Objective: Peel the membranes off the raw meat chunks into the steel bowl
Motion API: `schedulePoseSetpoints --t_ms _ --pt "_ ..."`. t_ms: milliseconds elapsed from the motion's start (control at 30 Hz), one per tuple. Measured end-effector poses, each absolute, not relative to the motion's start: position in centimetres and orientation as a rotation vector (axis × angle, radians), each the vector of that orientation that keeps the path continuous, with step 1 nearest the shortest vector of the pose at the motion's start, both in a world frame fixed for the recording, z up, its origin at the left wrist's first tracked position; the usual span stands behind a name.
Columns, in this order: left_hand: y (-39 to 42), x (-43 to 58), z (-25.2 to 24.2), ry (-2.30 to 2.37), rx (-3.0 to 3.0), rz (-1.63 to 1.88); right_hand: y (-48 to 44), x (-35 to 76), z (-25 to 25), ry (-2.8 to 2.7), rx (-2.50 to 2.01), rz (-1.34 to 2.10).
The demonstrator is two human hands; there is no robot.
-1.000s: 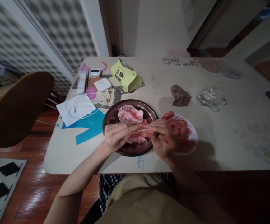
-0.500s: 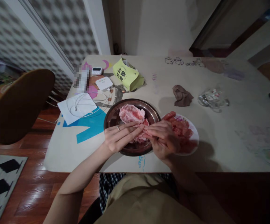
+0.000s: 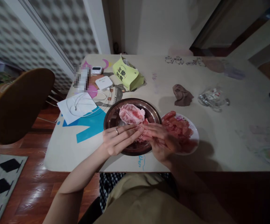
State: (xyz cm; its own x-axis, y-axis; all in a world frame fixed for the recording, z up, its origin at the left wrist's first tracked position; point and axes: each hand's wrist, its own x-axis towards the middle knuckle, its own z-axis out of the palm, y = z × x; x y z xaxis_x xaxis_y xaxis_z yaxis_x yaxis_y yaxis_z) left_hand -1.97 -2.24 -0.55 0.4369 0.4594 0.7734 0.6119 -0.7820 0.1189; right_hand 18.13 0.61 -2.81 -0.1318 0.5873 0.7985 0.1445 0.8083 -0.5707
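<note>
A metal bowl (image 3: 149, 105) stands near the table's front edge. In it, toward the back, lies a chunk of peeled red pomelo (image 3: 131, 114) with whitish pith. My left hand (image 3: 119, 139), a ring on one finger, reaches over the bowl's front with its fingers pressed together on another pomelo piece (image 3: 146, 135). From the right, my right hand (image 3: 161, 140) grips the same piece, its fingertips meeting the left ones. The fingers hide much of this piece. Right of the bowl, partly behind my right hand, a white plate (image 3: 197, 138) bears a heap of pomelo flesh (image 3: 181, 129).
Behind the bowl stands a yellow-green paper bag (image 3: 129, 76). A white box (image 3: 104, 83) with a cable, a small white device (image 3: 97, 70) and a white sheet (image 3: 76, 107) lie at the left. A brown cloth (image 3: 182, 95) and crumpled clear plastic (image 3: 213, 99) lie behind the plate.
My right hand has shifted slightly left and its fingers lie flatter over the pomelo piece. My left hand has moved slightly left. The chunk in the bowl and the plate have not moved.
</note>
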Motion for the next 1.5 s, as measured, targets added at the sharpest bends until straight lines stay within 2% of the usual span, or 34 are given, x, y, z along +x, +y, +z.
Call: schedulePoseSetpoints --t_ms 400,867,1200,1500 --pt "-2.3 -2.0 -0.9 -0.995 -2.456 -1.254 0.6 18.1 -3.2 -1.691 -0.544 0.499" --pt "-2.6 -2.3 -1.0 -1.026 -2.480 -1.385 0.9 19.7 -3.1 -2.056 -0.586 0.185" --pt "-2.1 -2.7 -1.4 -0.886 -2.447 -1.415 1.3 19.8 -3.2 -2.054 -0.601 0.135" --pt "-2.1 -2.4 -1.6 -0.979 -2.390 -1.507 1.9 19.7 -2.9 -1.923 -0.604 0.132"
